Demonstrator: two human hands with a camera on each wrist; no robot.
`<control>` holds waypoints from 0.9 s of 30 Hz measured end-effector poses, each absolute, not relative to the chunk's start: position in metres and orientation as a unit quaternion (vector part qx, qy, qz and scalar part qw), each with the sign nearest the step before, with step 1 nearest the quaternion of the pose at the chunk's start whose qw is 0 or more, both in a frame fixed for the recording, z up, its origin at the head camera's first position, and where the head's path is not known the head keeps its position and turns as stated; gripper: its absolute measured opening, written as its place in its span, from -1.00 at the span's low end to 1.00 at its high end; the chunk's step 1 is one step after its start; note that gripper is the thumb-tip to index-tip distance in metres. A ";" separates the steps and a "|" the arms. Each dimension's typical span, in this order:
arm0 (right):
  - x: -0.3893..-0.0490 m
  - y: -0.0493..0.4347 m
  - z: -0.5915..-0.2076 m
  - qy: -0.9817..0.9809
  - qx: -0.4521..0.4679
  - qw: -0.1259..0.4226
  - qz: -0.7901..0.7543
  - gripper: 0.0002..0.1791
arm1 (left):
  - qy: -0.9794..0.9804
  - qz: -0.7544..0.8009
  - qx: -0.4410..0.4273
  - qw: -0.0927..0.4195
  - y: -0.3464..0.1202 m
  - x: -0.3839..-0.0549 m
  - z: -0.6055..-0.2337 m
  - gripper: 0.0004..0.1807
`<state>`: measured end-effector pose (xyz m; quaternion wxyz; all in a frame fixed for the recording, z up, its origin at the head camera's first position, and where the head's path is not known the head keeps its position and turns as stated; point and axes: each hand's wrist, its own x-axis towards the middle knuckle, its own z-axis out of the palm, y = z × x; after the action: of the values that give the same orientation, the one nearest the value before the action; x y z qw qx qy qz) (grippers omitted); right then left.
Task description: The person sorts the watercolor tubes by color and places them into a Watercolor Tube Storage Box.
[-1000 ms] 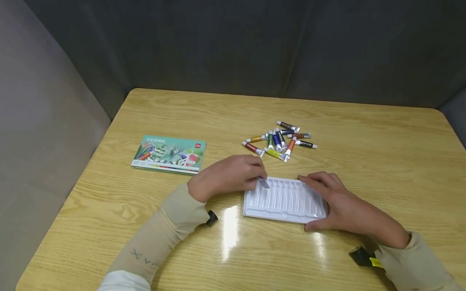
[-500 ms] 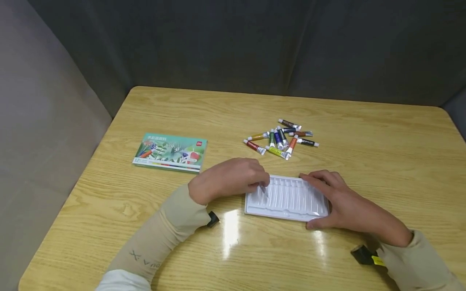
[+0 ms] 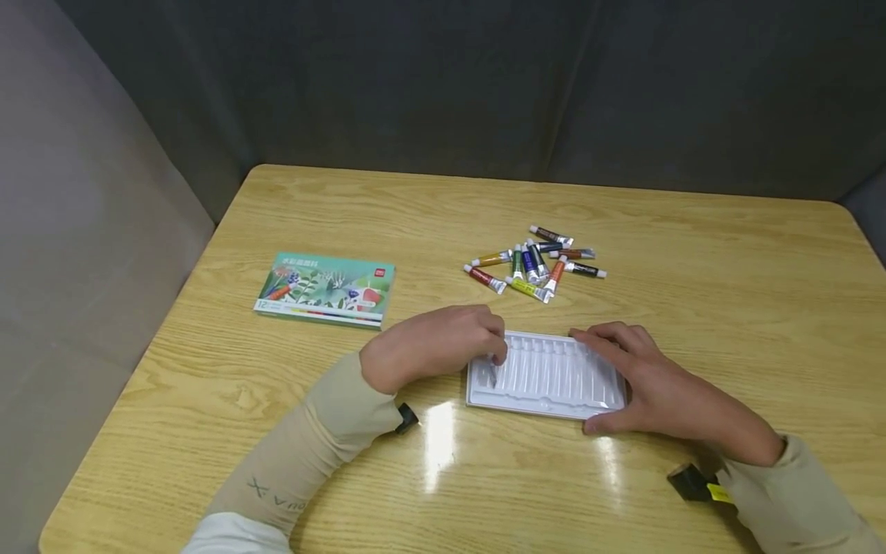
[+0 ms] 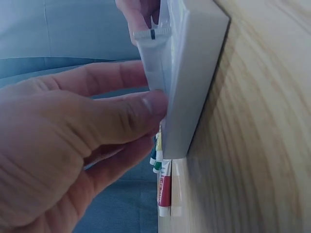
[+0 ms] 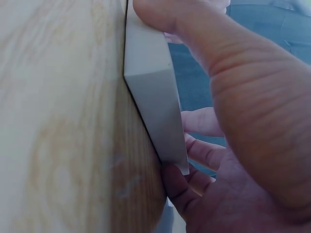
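My left hand is over the left end of a white slotted tray that lies on the table. It pinches a pale paint tube between thumb and fingers, the crimped end in the open. In the left wrist view the tube leans in at the tray's upper face; its cap and colour are hidden. At the tray's right end, my right hand grips the rim, thumb on the near side and fingers on the far side. In the right wrist view the thumb and fingertips touch the tray's walls.
Behind the tray lies a loose pile of paint tubes in several colours, among them a red tube, a yellow tube and a black tube. A flat green printed box lies to the left. Dark curtains stand behind the table.
My left hand has lowered the paint tube toward the tray's leftmost slots, and its crimped end has swung toward the near side. The right hand keeps its hold on the tray.
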<state>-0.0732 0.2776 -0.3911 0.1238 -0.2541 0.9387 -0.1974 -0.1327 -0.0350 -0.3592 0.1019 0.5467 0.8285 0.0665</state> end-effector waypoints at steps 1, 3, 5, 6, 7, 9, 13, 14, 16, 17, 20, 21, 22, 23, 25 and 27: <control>-0.073 0.277 -0.391 0.939 -0.253 0.125 -0.197 0.25 | 0.829 0.061 0.548 0.096 -0.035 -0.133 -0.359 -0.76; -0.073 0.277 -0.391 0.938 -0.253 0.126 -0.198 0.25 | 0.829 0.052 0.550 0.086 -0.036 -0.132 -0.359 -0.77; -0.073 0.277 -0.391 0.938 -0.253 0.125 -0.199 0.25 | 0.830 0.045 0.549 0.081 -0.036 -0.132 -0.359 -0.78; -0.073 0.277 -0.391 0.938 -0.254 0.124 -0.199 0.25 | 0.832 0.044 0.547 0.082 -0.036 -0.132 -0.358 -0.78; -0.073 0.277 -0.391 0.938 -0.255 0.122 -0.199 0.25 | 0.833 0.042 0.545 0.082 -0.036 -0.132 -0.358 -0.78; -0.073 0.278 -0.392 0.939 -0.256 0.118 -0.198 0.25 | 0.835 0.043 0.542 0.086 -0.036 -0.132 -0.356 -0.76; -0.073 0.279 -0.392 0.938 -0.260 0.114 -0.201 0.24 | 0.839 0.056 0.531 0.106 -0.037 -0.132 -0.355 -0.71; -0.073 0.279 -0.392 0.938 -0.260 0.113 -0.202 0.23 | 0.839 0.061 0.528 0.116 -0.038 -0.132 -0.354 -0.72; -0.073 0.279 -0.392 0.937 -0.262 0.111 -0.202 0.23 | 0.842 0.072 0.517 0.137 -0.038 -0.132 -0.354 -0.77; -0.073 0.279 -0.392 0.937 -0.263 0.111 -0.202 0.23 | 0.843 0.077 0.512 0.147 -0.038 -0.132 -0.354 -0.80; -0.073 0.278 -0.393 0.938 -0.259 0.113 -0.200 0.22 | 0.843 0.074 0.507 0.163 -0.037 -0.130 -0.354 -0.81; -0.073 0.278 -0.392 0.938 -0.257 0.115 -0.201 0.22 | 0.843 0.071 0.508 0.162 -0.036 -0.129 -0.354 -0.79; -0.073 0.278 -0.392 0.938 -0.256 0.116 -0.201 0.22 | 0.843 0.066 0.509 0.160 -0.036 -0.129 -0.354 -0.77; -0.073 0.278 -0.392 0.938 -0.256 0.117 -0.202 0.22 | 0.842 0.062 0.511 0.159 -0.035 -0.128 -0.354 -0.76; -0.073 0.278 -0.391 0.938 -0.255 0.119 -0.203 0.22 | 0.841 0.055 0.516 0.154 -0.034 -0.128 -0.355 -0.77; -0.073 0.279 -0.391 0.938 -0.255 0.119 -0.203 0.22 | 0.841 0.051 0.517 0.152 -0.034 -0.128 -0.355 -0.79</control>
<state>-0.0727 0.2787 -0.3908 0.1186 -0.2552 0.9378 -0.2035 -0.1277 -0.0338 -0.3551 0.1516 0.5175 0.8406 0.0513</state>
